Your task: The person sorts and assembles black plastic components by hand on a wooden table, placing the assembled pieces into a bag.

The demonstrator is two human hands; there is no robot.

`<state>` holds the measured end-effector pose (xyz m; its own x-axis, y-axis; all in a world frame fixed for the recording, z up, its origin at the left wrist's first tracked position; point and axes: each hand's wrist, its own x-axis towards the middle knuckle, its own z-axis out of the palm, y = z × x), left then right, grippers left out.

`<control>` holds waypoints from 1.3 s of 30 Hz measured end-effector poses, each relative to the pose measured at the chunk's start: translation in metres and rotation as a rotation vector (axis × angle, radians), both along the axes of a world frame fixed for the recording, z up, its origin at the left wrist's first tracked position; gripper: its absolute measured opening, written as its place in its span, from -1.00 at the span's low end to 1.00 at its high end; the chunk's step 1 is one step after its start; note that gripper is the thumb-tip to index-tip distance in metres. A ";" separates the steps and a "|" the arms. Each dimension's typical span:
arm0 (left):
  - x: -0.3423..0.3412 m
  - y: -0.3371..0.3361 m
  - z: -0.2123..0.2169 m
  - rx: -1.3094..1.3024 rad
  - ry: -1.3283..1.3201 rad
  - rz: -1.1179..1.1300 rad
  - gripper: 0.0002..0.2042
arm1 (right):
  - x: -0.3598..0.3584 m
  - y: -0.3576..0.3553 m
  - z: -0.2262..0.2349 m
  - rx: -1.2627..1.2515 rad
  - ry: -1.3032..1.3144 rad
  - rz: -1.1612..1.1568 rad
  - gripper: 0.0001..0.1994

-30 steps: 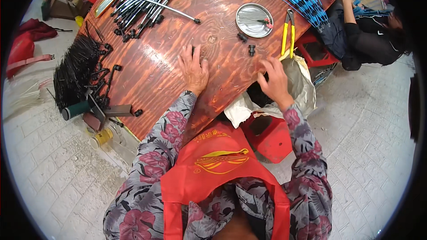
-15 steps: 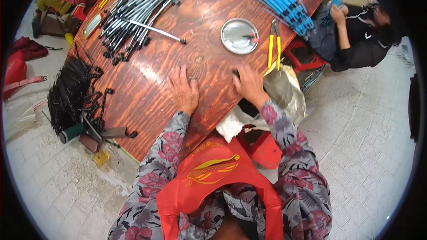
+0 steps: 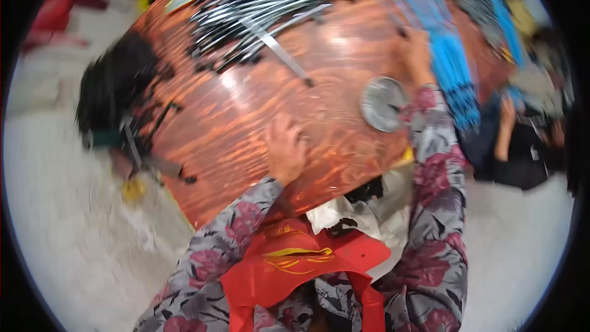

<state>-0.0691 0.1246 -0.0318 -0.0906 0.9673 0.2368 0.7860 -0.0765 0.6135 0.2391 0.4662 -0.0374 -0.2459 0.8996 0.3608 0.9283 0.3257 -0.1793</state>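
My left hand (image 3: 286,147) lies flat on the red-brown wooden table (image 3: 233,123), fingers loosely spread and holding nothing. My right hand (image 3: 419,55) reaches across to the far right, beside a bundle of thin blue strips (image 3: 453,67) with dark ends. Motion smears its fingers, so whether it grips a strip is unclear. Below that hand, a round shallow metal dish (image 3: 382,104) rests near my right sleeve. A pile of silver rods with black ends (image 3: 264,3) covers the far side; one rod (image 3: 283,52) sticks out toward me.
Black bristly pieces (image 3: 117,77) are heaped at the table's left edge, above a dark green cylinder (image 3: 103,139). A white bag (image 3: 393,193) hangs at the near edge by my red apron (image 3: 289,264). A person in black (image 3: 525,154) sits at the right.
My right hand has moved from the near edge, past the dish, to the blue strips. The view has shifted and blurred. My left hand stays on the table; my right arm now mostly hides the yellow-handled pliers.
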 end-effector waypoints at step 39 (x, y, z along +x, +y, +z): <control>-0.275 -0.154 0.055 0.318 -0.203 0.927 -0.79 | -0.655 -0.343 0.033 -0.171 0.079 1.255 -0.49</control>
<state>-0.3439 -0.0291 0.0232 -0.8442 0.3886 0.3692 0.5015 0.3295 0.8000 -0.4160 0.1229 -0.0044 -0.9433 0.1007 0.3162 -0.0161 0.9378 -0.3467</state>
